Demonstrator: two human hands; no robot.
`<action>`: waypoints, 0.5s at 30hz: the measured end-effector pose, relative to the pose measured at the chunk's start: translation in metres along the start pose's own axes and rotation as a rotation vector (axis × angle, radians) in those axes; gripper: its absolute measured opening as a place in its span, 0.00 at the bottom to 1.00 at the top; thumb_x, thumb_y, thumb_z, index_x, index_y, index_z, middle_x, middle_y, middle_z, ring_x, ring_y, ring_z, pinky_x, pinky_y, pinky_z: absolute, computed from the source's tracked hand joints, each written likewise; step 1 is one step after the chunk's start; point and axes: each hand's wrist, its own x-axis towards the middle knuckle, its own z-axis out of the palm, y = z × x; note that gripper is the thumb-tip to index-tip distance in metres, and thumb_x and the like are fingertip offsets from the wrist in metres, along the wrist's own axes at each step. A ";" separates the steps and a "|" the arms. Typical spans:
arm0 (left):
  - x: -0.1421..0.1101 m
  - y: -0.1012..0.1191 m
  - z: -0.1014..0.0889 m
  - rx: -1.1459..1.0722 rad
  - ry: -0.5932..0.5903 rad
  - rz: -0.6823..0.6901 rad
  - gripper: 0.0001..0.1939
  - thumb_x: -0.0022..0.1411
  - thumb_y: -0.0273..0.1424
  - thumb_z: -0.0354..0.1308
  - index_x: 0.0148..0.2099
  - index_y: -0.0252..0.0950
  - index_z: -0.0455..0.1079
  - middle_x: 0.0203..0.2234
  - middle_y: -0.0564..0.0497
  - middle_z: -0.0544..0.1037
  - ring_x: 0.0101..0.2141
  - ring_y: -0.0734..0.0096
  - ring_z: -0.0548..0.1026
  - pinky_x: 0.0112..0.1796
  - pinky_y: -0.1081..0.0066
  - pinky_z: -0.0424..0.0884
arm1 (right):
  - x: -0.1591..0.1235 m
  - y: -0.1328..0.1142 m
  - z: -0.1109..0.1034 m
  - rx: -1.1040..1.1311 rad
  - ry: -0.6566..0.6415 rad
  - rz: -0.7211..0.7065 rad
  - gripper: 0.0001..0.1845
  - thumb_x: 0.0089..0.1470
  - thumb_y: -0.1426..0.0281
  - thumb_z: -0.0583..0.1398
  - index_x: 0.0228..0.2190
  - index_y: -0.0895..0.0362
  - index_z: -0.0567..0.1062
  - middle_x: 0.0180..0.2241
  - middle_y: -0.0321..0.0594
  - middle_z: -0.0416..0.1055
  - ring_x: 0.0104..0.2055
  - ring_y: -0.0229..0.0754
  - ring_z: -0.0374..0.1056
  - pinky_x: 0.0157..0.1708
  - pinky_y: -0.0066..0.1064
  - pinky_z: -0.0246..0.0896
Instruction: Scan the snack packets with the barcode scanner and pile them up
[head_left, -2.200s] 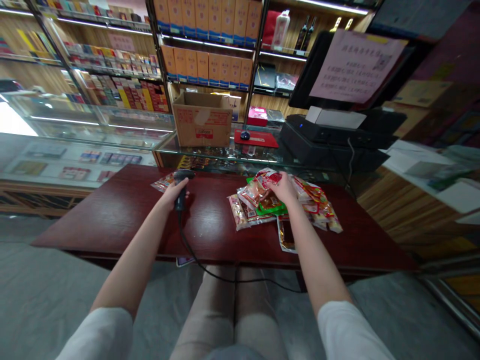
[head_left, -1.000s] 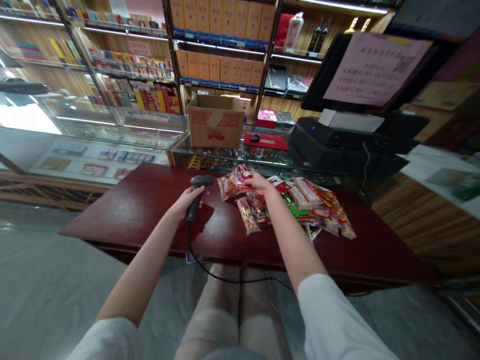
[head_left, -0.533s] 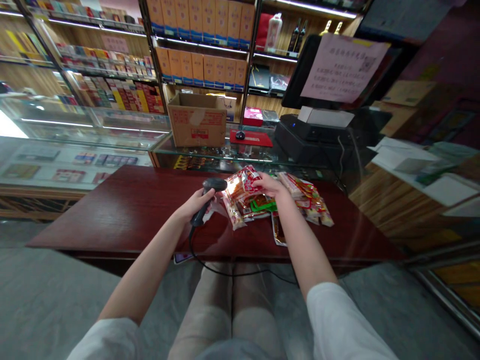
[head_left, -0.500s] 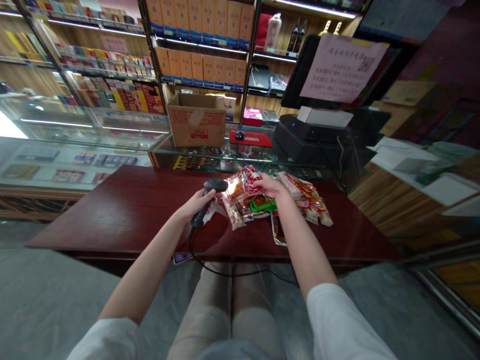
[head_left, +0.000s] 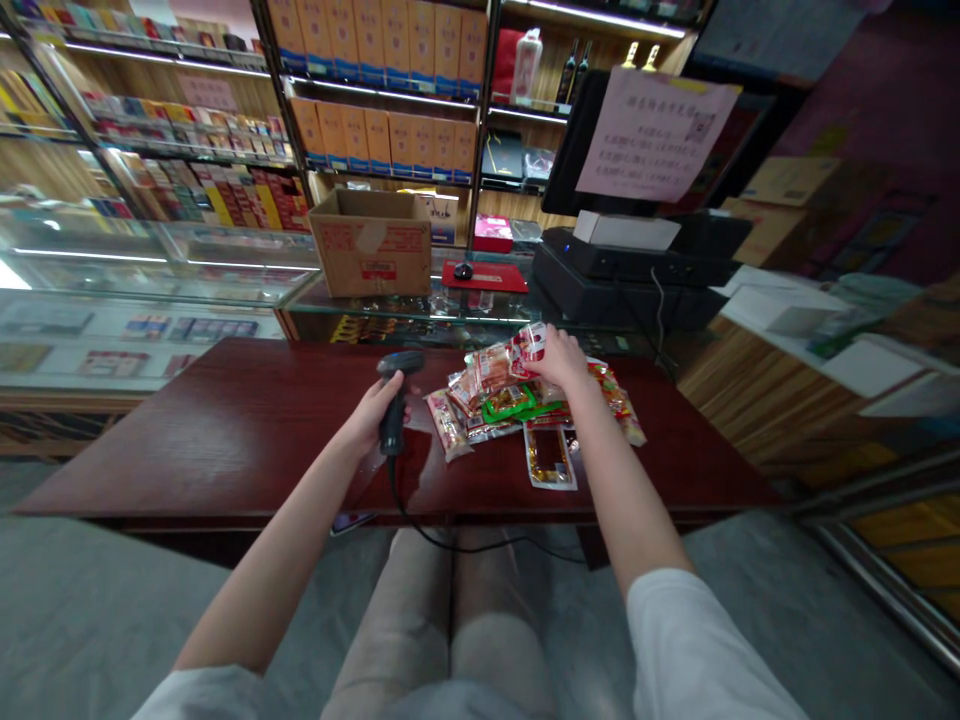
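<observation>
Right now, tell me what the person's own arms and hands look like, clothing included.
The left sleeve and right sleeve are short, pale and plain, ending near the elbows. Below them the left hand and right hand are bare: no gloves, watch or bracelet shows. Rings are too small to judge.

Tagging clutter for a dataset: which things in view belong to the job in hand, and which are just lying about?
Likely in use:
scanner, in the left hand
scanner cable
red-and-clear packet, in the right hand
packet pile
table

Likely just about:
open cardboard box
mouse, on a red mat
monitor
</observation>
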 end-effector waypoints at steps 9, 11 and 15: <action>0.015 -0.025 0.052 -0.206 0.035 0.056 0.15 0.56 0.32 0.65 0.42 0.34 0.64 0.31 0.51 0.76 0.29 0.73 0.76 0.33 0.71 0.73 | -0.066 -0.025 0.054 0.815 -0.297 -0.185 0.23 0.54 0.59 0.59 0.50 0.56 0.70 0.51 0.50 0.71 0.55 0.53 0.67 0.56 0.50 0.61; 0.022 -0.035 0.074 -0.214 -0.018 0.094 0.17 0.53 0.33 0.68 0.41 0.34 0.65 0.30 0.53 0.75 0.30 0.75 0.75 0.37 0.72 0.73 | -0.084 -0.029 0.064 1.077 -0.372 -0.199 0.24 0.51 0.58 0.63 0.48 0.53 0.71 0.50 0.46 0.73 0.54 0.51 0.68 0.56 0.47 0.63; 0.031 -0.057 0.122 -0.273 -0.086 0.180 0.22 0.48 0.34 0.71 0.40 0.36 0.63 0.33 0.54 0.75 0.36 0.74 0.75 0.44 0.70 0.71 | -0.099 -0.024 0.065 1.243 -0.259 -0.133 0.23 0.46 0.60 0.67 0.43 0.52 0.71 0.48 0.43 0.73 0.51 0.47 0.69 0.57 0.41 0.62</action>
